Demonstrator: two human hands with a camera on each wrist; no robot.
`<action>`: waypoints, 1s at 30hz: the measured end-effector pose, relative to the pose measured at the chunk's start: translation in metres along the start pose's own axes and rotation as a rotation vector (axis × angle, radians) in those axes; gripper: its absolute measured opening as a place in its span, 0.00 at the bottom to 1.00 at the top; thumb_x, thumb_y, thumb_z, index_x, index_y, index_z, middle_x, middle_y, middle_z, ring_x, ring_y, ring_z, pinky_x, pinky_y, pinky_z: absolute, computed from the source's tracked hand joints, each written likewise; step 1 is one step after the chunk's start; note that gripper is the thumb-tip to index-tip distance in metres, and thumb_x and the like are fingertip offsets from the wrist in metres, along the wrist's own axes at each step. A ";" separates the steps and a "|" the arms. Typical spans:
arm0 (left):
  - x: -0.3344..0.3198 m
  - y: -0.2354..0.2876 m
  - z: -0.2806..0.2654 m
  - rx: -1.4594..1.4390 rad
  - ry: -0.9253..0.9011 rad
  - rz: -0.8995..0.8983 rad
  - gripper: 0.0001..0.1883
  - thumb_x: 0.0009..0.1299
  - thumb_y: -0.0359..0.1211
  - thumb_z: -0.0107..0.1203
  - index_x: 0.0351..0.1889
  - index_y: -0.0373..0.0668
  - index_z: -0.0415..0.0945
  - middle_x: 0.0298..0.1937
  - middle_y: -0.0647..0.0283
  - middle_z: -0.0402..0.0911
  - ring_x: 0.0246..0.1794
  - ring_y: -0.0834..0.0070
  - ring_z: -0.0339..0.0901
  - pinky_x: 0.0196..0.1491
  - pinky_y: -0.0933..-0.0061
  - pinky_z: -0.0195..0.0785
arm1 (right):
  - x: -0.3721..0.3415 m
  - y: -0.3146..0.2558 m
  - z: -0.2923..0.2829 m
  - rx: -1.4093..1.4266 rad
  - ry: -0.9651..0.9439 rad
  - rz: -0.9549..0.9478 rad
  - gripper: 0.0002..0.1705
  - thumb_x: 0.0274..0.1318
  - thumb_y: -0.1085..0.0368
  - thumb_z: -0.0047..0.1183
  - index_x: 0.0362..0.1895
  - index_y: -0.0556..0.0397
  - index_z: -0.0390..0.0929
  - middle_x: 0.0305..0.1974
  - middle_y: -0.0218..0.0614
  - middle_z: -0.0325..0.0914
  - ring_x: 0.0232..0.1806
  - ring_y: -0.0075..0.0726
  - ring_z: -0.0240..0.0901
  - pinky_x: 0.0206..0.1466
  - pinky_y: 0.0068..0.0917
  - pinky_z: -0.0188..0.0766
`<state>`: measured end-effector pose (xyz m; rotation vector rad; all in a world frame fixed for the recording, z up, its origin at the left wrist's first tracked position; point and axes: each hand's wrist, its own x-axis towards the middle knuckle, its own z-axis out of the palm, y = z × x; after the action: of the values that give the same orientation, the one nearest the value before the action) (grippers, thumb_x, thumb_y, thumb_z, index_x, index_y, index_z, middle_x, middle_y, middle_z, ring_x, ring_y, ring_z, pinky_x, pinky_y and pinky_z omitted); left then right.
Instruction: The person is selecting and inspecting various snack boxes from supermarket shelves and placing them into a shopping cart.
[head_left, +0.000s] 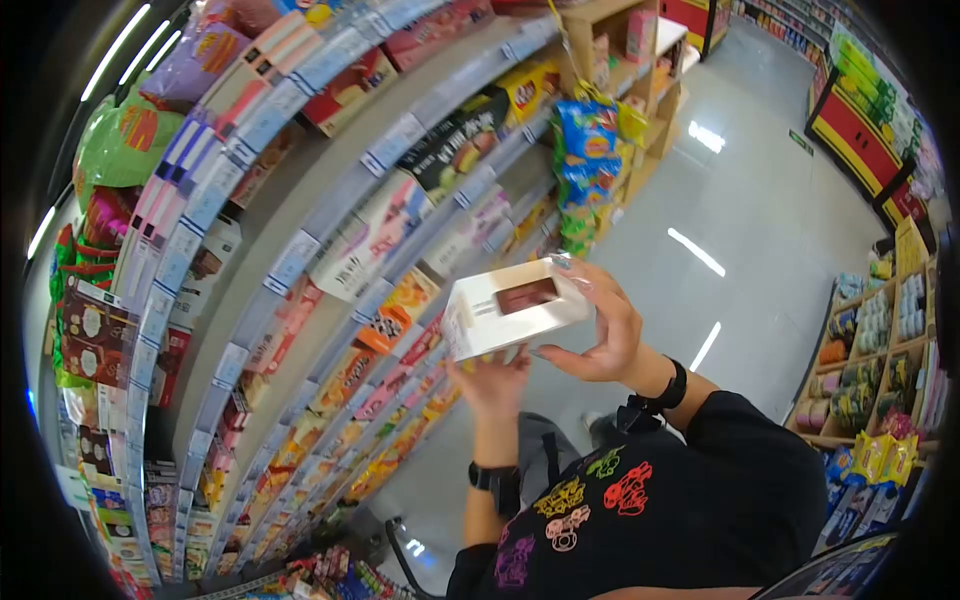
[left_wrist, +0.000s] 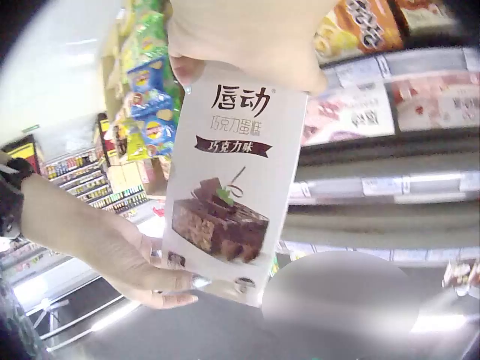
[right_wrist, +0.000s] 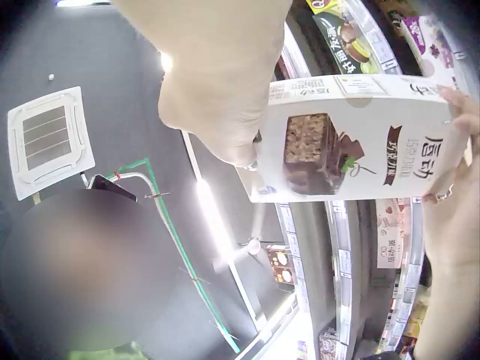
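A white cake box [head_left: 470, 318] with a brown window is held between both hands in front of the body. Its face with a chocolate cake picture shows on the box [left_wrist: 225, 180] in the left wrist view, and on the box [right_wrist: 352, 142] in the right wrist view. The left hand [head_left: 490, 385] grips the end nearest the shelves, from below; in the left wrist view this hand [left_wrist: 247, 37] covers the box's top end. The right hand [head_left: 605, 330] pinches the other end, thumb apart from the fingers; it also shows as a hand [left_wrist: 154, 270] at the box's lower corner.
Long shelves [head_left: 290, 260] of boxed snacks curve along the left. Bagged snacks [head_left: 588, 150] hang at the shelf end. A shiny aisle floor [head_left: 740, 230] lies beyond the hands, with a wooden rack [head_left: 870, 350] at the right. A black bar stands near the bottom.
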<state>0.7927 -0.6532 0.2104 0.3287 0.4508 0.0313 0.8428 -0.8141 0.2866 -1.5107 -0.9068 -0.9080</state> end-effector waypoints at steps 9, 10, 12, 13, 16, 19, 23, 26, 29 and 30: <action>-0.071 -0.078 -0.036 -0.162 -0.122 -0.041 0.31 0.66 0.60 0.39 0.60 0.51 0.64 0.58 0.67 0.70 0.57 0.68 0.68 0.52 0.61 0.66 | -0.022 -0.056 -0.043 0.141 -0.272 0.038 0.37 0.33 0.65 0.70 0.51 0.59 0.68 0.53 0.55 0.68 0.54 0.54 0.70 0.54 0.40 0.69; -0.080 -0.075 -0.042 -0.155 -0.142 -0.002 0.31 0.66 0.59 0.39 0.60 0.51 0.64 0.58 0.66 0.70 0.57 0.68 0.68 0.53 0.60 0.66 | -0.025 -0.064 -0.039 0.180 -0.286 0.028 0.36 0.33 0.65 0.70 0.50 0.58 0.69 0.53 0.54 0.68 0.54 0.54 0.70 0.54 0.40 0.69; -0.100 -0.064 -0.051 -0.154 -0.232 0.066 0.31 0.67 0.59 0.38 0.60 0.50 0.64 0.59 0.66 0.69 0.58 0.67 0.67 0.54 0.60 0.65 | -0.029 -0.079 -0.023 0.270 -0.303 0.004 0.33 0.32 0.66 0.69 0.48 0.56 0.71 0.53 0.53 0.69 0.53 0.54 0.70 0.53 0.41 0.69; -0.113 -0.056 -0.058 -0.145 -0.272 0.103 0.31 0.67 0.58 0.37 0.60 0.50 0.64 0.59 0.65 0.69 0.58 0.67 0.67 0.55 0.60 0.64 | -0.032 -0.089 -0.013 0.297 -0.313 -0.014 0.33 0.31 0.66 0.69 0.48 0.55 0.72 0.53 0.52 0.69 0.53 0.54 0.70 0.53 0.41 0.69; -0.157 -0.033 -0.088 -0.233 -0.255 0.221 0.30 0.68 0.58 0.38 0.60 0.49 0.64 0.60 0.65 0.69 0.59 0.66 0.66 0.57 0.61 0.62 | -0.040 -0.121 0.018 0.387 -0.356 -0.068 0.30 0.30 0.67 0.67 0.47 0.53 0.75 0.53 0.51 0.69 0.52 0.54 0.70 0.53 0.43 0.69; -0.210 -0.007 -0.130 -0.243 -0.174 0.370 0.35 0.63 0.63 0.41 0.61 0.53 0.63 0.59 0.66 0.69 0.56 0.67 0.67 0.49 0.63 0.65 | -0.055 -0.167 0.056 0.489 -0.440 -0.139 0.29 0.29 0.66 0.65 0.46 0.50 0.78 0.53 0.50 0.68 0.53 0.55 0.68 0.53 0.45 0.67; -0.297 0.017 -0.190 -0.333 -0.044 0.611 0.33 0.65 0.60 0.40 0.60 0.50 0.64 0.58 0.63 0.70 0.56 0.64 0.68 0.54 0.60 0.65 | -0.077 -0.253 0.103 0.661 -0.548 -0.238 0.29 0.28 0.66 0.65 0.45 0.45 0.79 0.53 0.48 0.68 0.53 0.56 0.66 0.53 0.48 0.66; -0.366 0.034 -0.217 -0.318 -0.032 0.781 0.29 0.68 0.56 0.38 0.59 0.46 0.65 0.57 0.61 0.70 0.58 0.65 0.68 0.58 0.59 0.63 | -0.100 -0.320 0.133 0.770 -0.585 -0.351 0.30 0.27 0.65 0.65 0.45 0.40 0.79 0.52 0.46 0.67 0.52 0.55 0.65 0.51 0.46 0.66; -0.431 0.042 -0.248 -0.353 0.024 0.948 0.29 0.69 0.55 0.37 0.58 0.45 0.66 0.56 0.59 0.71 0.56 0.63 0.69 0.57 0.58 0.64 | -0.127 -0.385 0.160 0.874 -0.617 -0.441 0.29 0.28 0.63 0.64 0.45 0.37 0.79 0.51 0.44 0.67 0.50 0.54 0.65 0.49 0.44 0.66; -0.450 0.044 -0.258 -0.380 0.049 0.999 0.28 0.69 0.55 0.37 0.58 0.45 0.66 0.56 0.58 0.72 0.55 0.63 0.70 0.57 0.58 0.65 | -0.136 -0.406 0.168 0.912 -0.624 -0.460 0.29 0.28 0.62 0.64 0.45 0.36 0.79 0.51 0.44 0.67 0.50 0.53 0.65 0.48 0.43 0.66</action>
<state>0.2776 -0.5786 0.1955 0.1503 0.2826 1.0873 0.4300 -0.6133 0.3095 -0.7671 -1.8609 -0.1996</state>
